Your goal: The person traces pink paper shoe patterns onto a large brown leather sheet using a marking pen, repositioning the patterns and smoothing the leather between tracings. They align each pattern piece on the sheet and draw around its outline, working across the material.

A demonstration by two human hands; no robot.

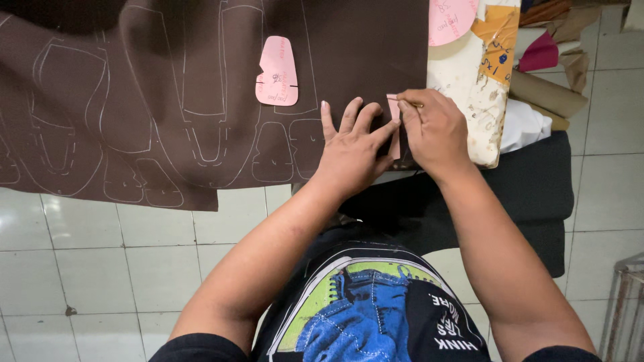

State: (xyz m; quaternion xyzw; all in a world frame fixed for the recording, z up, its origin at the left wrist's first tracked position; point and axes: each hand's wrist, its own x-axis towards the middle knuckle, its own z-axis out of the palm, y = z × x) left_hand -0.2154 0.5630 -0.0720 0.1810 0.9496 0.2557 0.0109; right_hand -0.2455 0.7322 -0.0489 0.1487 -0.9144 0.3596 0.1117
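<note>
A large dark brown sheet of material [201, 80] lies spread out, covered with pale traced outlines of pattern shapes. My left hand [352, 144] presses flat on its right edge, fingers spread, holding down a small pink template [394, 127]. My right hand [435, 131] is closed around a thin pen-like marker at the template's top edge. Another pink template [277, 72] rests loose on the sheet, up and to the left of my hands.
A third pink template [451, 19] lies at the top right on a stained white board [479, 94] with an orange paper scrap [496, 40]. Rolled brown paper [547, 94] and scraps sit beyond it. White floor tiles [100, 261] surround everything.
</note>
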